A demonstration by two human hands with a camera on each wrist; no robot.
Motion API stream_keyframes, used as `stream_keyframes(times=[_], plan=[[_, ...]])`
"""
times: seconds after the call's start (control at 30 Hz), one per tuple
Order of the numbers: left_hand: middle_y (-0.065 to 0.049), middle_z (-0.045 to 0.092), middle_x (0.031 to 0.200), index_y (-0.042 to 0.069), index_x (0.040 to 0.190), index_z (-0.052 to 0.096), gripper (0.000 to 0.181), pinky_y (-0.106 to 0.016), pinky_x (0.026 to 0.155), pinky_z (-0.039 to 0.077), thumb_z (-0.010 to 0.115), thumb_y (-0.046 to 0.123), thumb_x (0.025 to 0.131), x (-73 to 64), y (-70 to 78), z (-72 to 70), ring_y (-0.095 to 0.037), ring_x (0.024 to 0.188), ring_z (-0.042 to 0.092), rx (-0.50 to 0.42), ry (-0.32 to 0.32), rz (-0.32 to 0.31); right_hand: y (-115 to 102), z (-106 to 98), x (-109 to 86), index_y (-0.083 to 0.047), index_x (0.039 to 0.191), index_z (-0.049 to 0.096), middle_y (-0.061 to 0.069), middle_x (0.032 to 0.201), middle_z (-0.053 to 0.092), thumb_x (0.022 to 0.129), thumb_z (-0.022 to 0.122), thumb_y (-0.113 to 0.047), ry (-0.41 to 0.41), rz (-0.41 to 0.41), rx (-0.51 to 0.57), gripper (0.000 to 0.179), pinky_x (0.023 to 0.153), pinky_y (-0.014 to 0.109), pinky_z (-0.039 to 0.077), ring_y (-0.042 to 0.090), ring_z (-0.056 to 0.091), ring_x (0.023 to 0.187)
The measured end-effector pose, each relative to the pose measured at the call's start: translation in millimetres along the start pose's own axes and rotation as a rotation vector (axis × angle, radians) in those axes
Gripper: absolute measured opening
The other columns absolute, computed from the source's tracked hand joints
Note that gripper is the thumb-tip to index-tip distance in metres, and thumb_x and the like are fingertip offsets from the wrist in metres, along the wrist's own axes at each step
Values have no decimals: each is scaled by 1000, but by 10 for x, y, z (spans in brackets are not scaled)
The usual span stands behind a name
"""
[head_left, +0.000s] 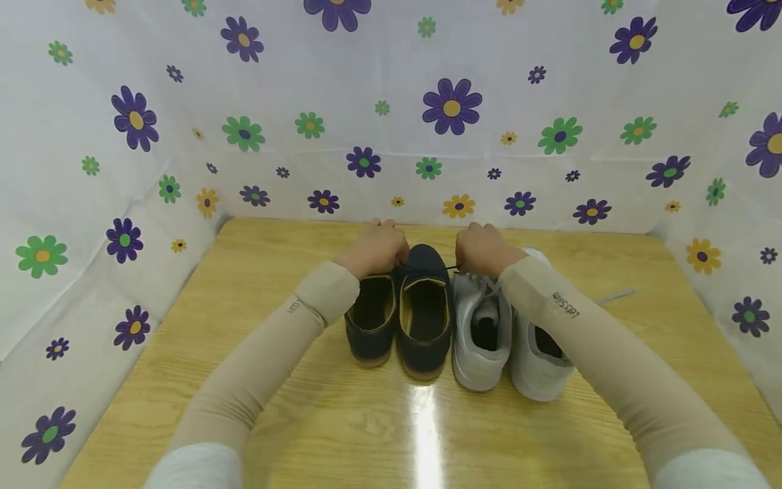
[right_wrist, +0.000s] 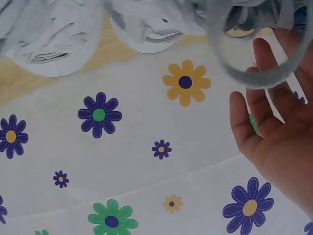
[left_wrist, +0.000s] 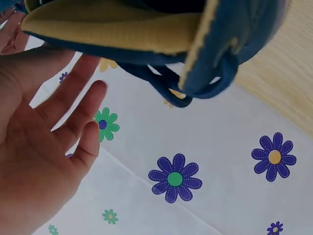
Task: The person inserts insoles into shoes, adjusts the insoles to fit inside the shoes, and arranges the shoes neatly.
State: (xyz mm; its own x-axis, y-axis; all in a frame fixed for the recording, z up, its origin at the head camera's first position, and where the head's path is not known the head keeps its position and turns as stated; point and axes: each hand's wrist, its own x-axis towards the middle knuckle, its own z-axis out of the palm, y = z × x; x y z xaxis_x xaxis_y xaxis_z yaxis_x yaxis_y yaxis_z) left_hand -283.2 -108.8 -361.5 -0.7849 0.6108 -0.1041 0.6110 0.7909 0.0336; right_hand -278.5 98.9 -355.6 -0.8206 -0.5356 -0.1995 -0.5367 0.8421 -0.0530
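Two dark navy shoes with tan lining stand side by side, the left shoe [head_left: 369, 346] and the right shoe [head_left: 423, 360]. A dark shoelace [head_left: 451, 267] stretches sideways from the right navy shoe between both hands. My left hand [head_left: 380, 248] pinches one end of it, above the toe of the left navy shoe. The other end is pinched by my right hand [head_left: 480, 250], over the front of a white sneaker [head_left: 478, 370]. In the left wrist view, looped dark laces [left_wrist: 176, 100] hang from the nearer navy shoe. Fingertips of both hands are partly hidden.
A second white sneaker [head_left: 540, 380] stands at the right, partly behind my right forearm, with a pale lace [head_left: 616, 296] trailing rightward. A grey lace loop [right_wrist: 259, 81] hangs near my right hand. White flowered cloth [head_left: 366, 88] walls the wood-grain surface [head_left: 342, 428] behind and at both sides.
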Motion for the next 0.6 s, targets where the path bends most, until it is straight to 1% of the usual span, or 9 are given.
stream_keyframes(times=[0.07,0.1,0.23,0.33,0.4,0.5,0.53,0.57,0.6], plan=[[-3,68,100,13,96,76,18,-39,90,38,61,4,91,6,6,-17,-25,100,54,-3,18,0,28,-23,-26,-9,93,78,6,96,72,85,72,-12,11,1,6,10,87,47,46,31,59,95],[-4,67,100,11,98,74,18,-38,89,41,59,4,92,14,9,-23,-25,97,56,-34,30,-3,42,-30,-36,-7,94,77,7,96,71,86,70,-11,27,3,26,11,86,46,47,31,60,94],[-9,66,98,4,108,65,21,-35,75,49,48,6,96,83,38,-28,-20,75,60,-284,98,-46,96,-37,-20,0,97,74,15,97,71,90,63,-5,155,10,206,14,80,42,53,30,66,88],[-13,65,103,3,114,60,24,-34,75,50,41,7,99,171,86,-46,-21,76,62,-394,100,-76,108,-39,47,3,107,71,19,104,69,93,56,-2,202,9,369,20,82,43,52,33,65,94],[-16,64,110,1,119,59,28,-34,83,49,39,3,99,234,124,-52,-25,87,63,-396,38,-75,96,-27,101,3,117,66,21,111,67,94,51,0,176,-15,430,27,84,43,51,35,63,102],[-17,60,124,1,132,54,38,-33,86,44,39,-1,97,312,163,-20,-28,105,59,-348,-125,-68,58,-2,170,5,132,54,23,126,59,92,45,6,31,-49,476,41,88,39,48,37,55,117],[-17,58,128,2,136,52,42,-33,87,43,40,-3,96,321,169,-9,-29,110,58,-337,-169,-66,50,9,187,4,135,51,24,130,56,90,44,8,-18,-62,475,46,85,36,47,38,54,119],[-16,56,131,4,138,50,45,-34,85,42,40,-4,95,321,169,-4,-29,110,57,-345,-203,-71,48,22,198,4,139,47,25,133,53,88,43,10,-61,-73,480,51,78,32,46,38,57,112],[-16,55,133,5,139,49,47,-35,82,40,41,-6,94,311,160,-6,-29,111,56,-349,-210,-73,46,21,193,2,142,43,25,137,50,88,42,11,-98,-73,480,55,74,29,44,38,56,114]])
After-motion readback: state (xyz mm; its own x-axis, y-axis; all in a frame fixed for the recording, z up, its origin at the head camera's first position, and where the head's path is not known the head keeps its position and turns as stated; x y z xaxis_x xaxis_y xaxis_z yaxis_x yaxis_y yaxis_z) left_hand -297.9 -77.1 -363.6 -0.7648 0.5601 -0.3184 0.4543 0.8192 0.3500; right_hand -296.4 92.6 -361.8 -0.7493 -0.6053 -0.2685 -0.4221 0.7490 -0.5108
